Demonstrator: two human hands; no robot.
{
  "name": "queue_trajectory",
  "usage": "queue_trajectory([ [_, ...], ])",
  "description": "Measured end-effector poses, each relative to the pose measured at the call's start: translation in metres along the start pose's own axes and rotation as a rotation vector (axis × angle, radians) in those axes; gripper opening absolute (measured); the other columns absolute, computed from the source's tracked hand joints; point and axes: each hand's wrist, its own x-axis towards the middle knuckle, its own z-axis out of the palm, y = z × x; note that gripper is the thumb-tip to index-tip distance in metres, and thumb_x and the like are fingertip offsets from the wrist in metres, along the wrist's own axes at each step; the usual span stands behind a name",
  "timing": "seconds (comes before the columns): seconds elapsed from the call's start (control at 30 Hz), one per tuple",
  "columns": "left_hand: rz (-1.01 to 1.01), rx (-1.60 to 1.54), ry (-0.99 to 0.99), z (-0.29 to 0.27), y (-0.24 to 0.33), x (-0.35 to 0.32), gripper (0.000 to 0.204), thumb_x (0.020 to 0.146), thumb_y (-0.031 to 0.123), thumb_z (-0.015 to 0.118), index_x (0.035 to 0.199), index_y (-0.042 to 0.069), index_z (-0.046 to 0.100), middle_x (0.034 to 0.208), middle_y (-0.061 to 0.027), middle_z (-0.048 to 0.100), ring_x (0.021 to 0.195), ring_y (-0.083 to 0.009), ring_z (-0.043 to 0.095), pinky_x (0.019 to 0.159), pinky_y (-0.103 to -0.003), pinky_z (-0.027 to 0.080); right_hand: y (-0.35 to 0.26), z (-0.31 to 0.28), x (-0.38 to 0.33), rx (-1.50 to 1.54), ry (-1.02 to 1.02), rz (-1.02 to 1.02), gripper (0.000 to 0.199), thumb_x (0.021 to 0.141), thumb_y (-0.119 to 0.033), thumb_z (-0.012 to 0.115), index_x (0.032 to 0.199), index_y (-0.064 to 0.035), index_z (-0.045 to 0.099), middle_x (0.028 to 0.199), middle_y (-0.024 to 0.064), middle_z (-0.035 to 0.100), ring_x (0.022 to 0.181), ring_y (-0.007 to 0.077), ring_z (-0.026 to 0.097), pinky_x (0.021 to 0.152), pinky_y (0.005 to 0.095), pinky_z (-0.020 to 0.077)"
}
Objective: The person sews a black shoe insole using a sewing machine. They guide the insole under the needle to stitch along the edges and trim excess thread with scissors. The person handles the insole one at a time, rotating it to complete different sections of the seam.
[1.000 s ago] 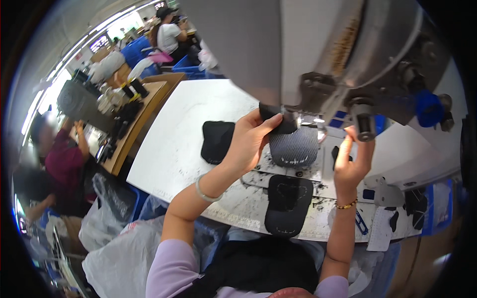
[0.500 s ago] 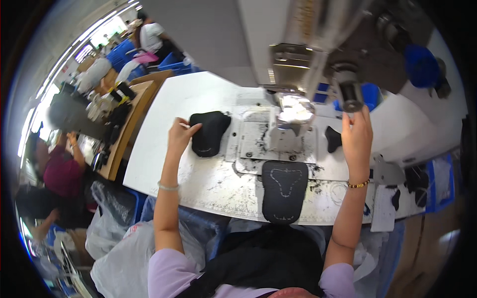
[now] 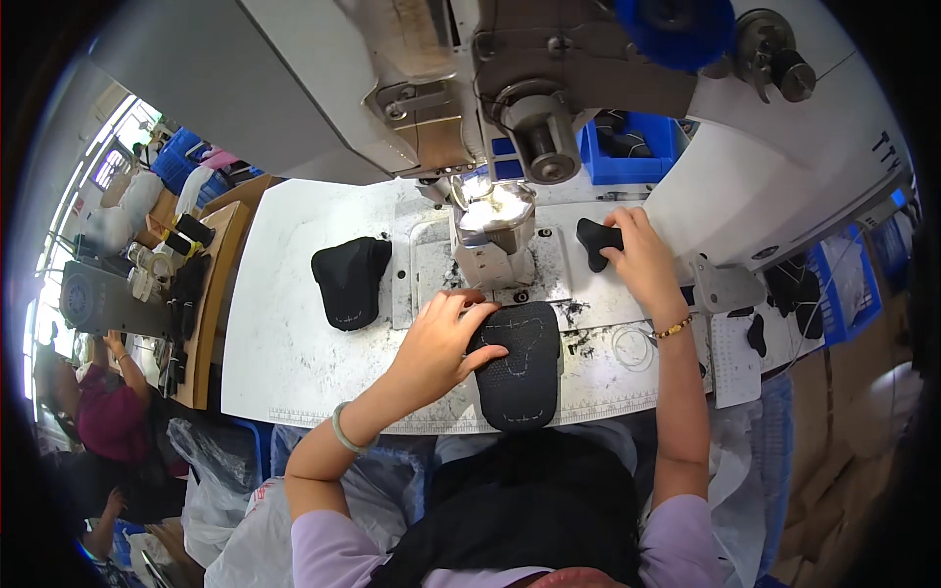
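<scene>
A black rounded pad [image 3: 524, 387] with a white dashed outline lies on the white table at its front edge, directly before me. My left hand [image 3: 436, 343] rests on its left side, thumb and forefinger spread apart over the surface. To the right of the sewing machine's needle area, my right hand [image 3: 642, 260] has thumb and fingers on a small black three-lobed piece [image 3: 594, 243], which lies on the tabletop. Another black pad [image 3: 350, 284], with a smaller curved white mark near its lower end, lies by itself on the left.
The sewing machine head [image 3: 421, 88] overhangs the table [image 3: 270, 323], its lit needle area [image 3: 495, 216] between my hands. Blue bins [image 3: 632, 162] with dark pieces stand behind and at right. White plastic bags [image 3: 265, 539] hang below the left edge. A co-worker [image 3: 113, 412] sits far left.
My left hand has left the left pad and come onto the outlined pad. My right hand has come down from beside the machine's cylinder to the small three-lobed piece. The view has shifted.
</scene>
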Motion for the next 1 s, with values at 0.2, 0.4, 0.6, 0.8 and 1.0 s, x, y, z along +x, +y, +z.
queue_trajectory([
  [0.2,0.019,-0.33,0.186,0.013,-0.002,-0.008,0.028,0.077,0.016,0.073,0.094,0.005,0.054,0.105,-0.0104,0.056,0.103,-0.0252,0.053,0.09,-0.037,0.042,-0.011,-0.006,0.0,0.541,0.034,0.111,0.026,0.079,-0.003,0.065,0.103,-0.0055,0.055,0.081,0.0062,0.06,0.065,0.0144,0.059,0.056,0.0269,0.0454],
  [0.4,-0.344,-1.726,0.404,-0.005,0.003,0.005,0.018,0.087,0.007,0.059,0.1,0.004,0.048,0.097,-0.0079,0.059,0.086,-0.0145,0.061,0.079,-0.03,0.052,-0.063,-0.05,-0.037,1.434,-0.34,0.062,0.021,0.08,-0.001,0.068,0.098,-0.001,0.058,0.072,0.0053,0.062,0.058,0.0088,0.059,0.047,0.0194,0.0433],
  [0.6,-0.392,-1.93,0.428,-0.007,0.026,0.019,0.028,0.091,0.012,0.059,0.115,0.003,0.046,0.104,-0.0095,0.059,0.094,-0.0156,0.061,0.082,-0.031,0.053,-0.122,-0.01,-0.058,1.15,-0.09,0.054,0.018,0.085,-0.003,0.066,0.094,-0.0026,0.05,0.069,0.0012,0.059,0.057,0.0037,0.055,0.048,0.0166,0.0419],
  [0.8,-0.332,-1.487,0.368,-0.003,0.025,0.017,0.024,0.09,0.014,0.062,0.109,0.0,0.056,0.099,-0.006,0.063,0.088,-0.0097,0.059,0.077,-0.025,0.051,-0.129,0.007,-0.053,1.07,0.089,0.01,0.027,0.083,-0.002,0.069,0.09,-0.0045,0.043,0.068,0.0005,0.057,0.058,0.0031,0.054,0.05,0.0176,0.042],
  [1.0,-0.349,-1.483,0.373,-0.002,0.02,0.018,0.022,0.091,0.016,0.061,0.105,-0.001,0.059,0.095,-0.0038,0.064,0.083,-0.008,0.059,0.072,-0.023,0.05,-0.131,0.011,-0.05,1.086,0.103,0.023,0.03,0.082,-0.002,0.07,0.091,-0.005,0.041,0.07,0.0,0.054,0.057,0.0029,0.053,0.05,0.0168,0.0417],
])
